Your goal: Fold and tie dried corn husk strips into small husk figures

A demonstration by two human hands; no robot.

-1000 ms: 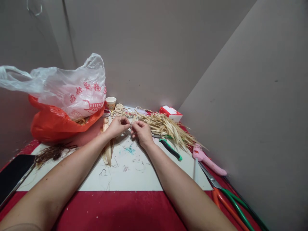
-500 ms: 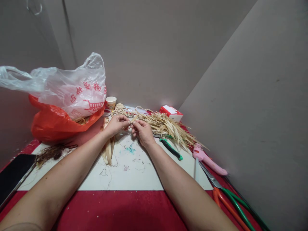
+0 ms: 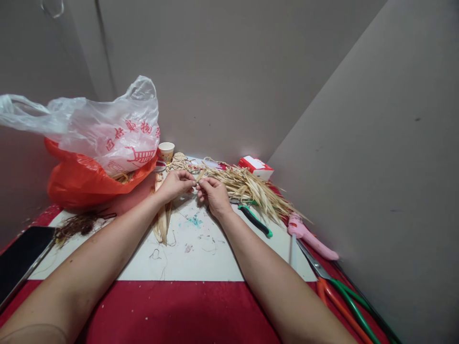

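Observation:
My left hand [image 3: 176, 184] and my right hand [image 3: 216, 195] meet fingertip to fingertip above the white board [image 3: 179, 265]. Between them a small piece of dried husk [image 3: 201, 175] sticks up, pinched by both; its lower part is hidden by my fingers. Behind and right of my right hand lies a bundle of dried straw strips [image 3: 256, 188]. Pliers with black and green handles [image 3: 255, 221] rest just right of my right wrist. Under my left forearm, flat husk pieces [image 3: 163, 228] lie on the board, partly covered.
A red and clear plastic bag [image 3: 103, 186] stands at the left, by brown fibres [image 3: 77, 227] and a phone [image 3: 23, 260]. A paper cup [image 3: 166, 152], coiled cord [image 3: 179, 162] and a red box [image 3: 256, 167] are at the back. A pink glue gun [image 3: 311, 237] and scissors [image 3: 324, 274] lie right.
The husk piece between my fingertips has come into view and now stands more upright. My hands have stayed nearly in place, with small finger movements. The view has tilted slightly.

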